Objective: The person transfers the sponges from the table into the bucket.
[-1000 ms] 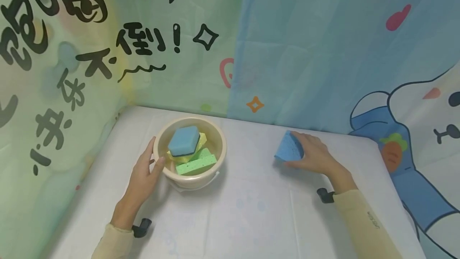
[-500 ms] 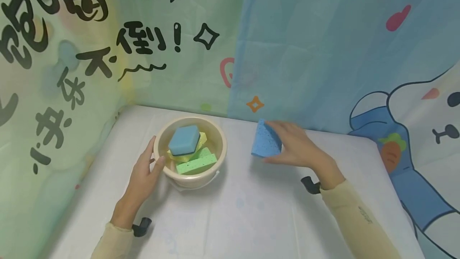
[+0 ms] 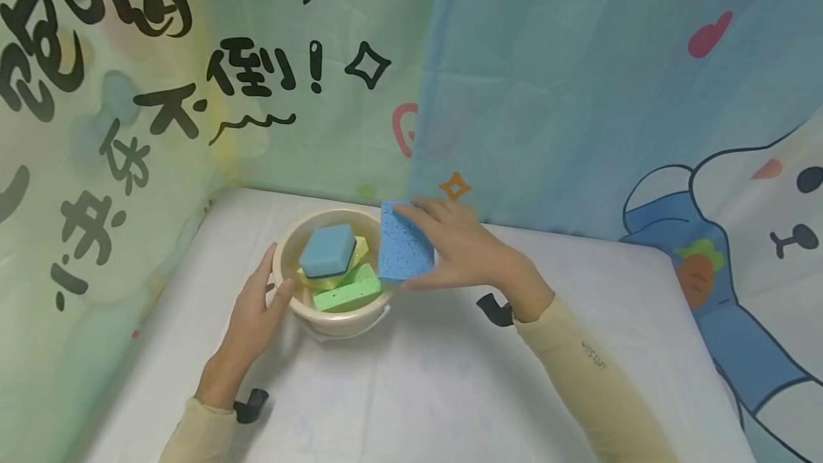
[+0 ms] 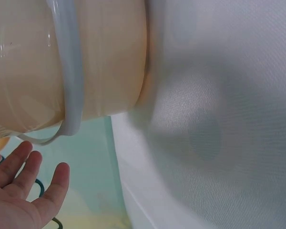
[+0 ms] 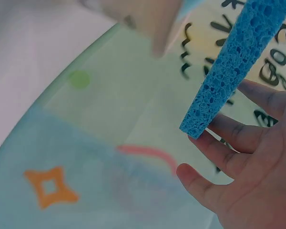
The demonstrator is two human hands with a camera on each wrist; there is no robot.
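A blue sponge (image 3: pixel 406 243), its pores plain in the right wrist view, is pinched between the thumb and fingers of my right hand (image 3: pixel 468 243), above the right rim of a cream bucket (image 3: pixel 341 321). Inside the bucket, a blue block sponge (image 3: pixel 328 251) with a dark underside sits on a yellow sponge (image 3: pixel 361 251), beside green sponges (image 3: pixel 347 294). My left hand (image 3: pixel 252 324) rests against the bucket's left side, thumb by the rim and fingers fairly straight. From the left wrist, its fingers (image 4: pixel 57 183) show close to the bucket wall and the pale handle (image 4: pixel 72 71).
The bucket stands on a white-covered table (image 3: pixel 424 384) near its back edge. A printed cloth (image 3: pixel 546 91) hangs behind the table and along its left. Each wrist wears a dark camera mount (image 3: pixel 495 310).
My right hand has carried the blue sponge leftward across the table, from the right side to the bucket's right rim. The left hand and the bucket have stayed in place.
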